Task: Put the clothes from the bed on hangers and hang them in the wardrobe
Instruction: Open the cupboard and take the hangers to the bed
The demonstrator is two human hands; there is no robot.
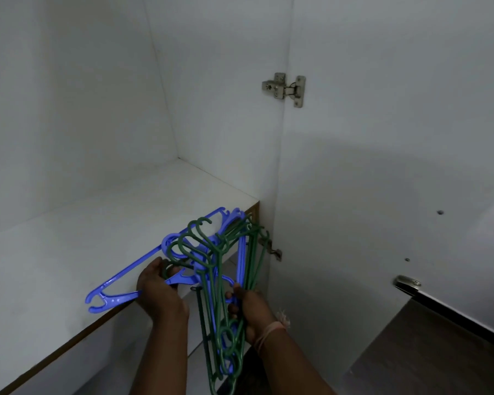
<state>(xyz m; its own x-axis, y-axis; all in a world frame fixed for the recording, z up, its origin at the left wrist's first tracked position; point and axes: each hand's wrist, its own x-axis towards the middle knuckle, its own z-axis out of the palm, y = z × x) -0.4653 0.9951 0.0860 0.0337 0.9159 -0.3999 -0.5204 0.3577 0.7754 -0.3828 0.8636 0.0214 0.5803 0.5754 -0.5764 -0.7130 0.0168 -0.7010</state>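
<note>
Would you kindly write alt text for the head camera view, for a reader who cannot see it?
Two hands gather a tangled bunch of blue and green hangers at the front edge of a white wardrobe shelf; the left hand grips near the hooks, the right hand holds the hanging ends. The open wardrobe door stands at right.

Both forearms reach forward, close together. The left hand curls palm-down, fingers clenched. The right hand grips likewise, its wrist thread-bound.
</note>
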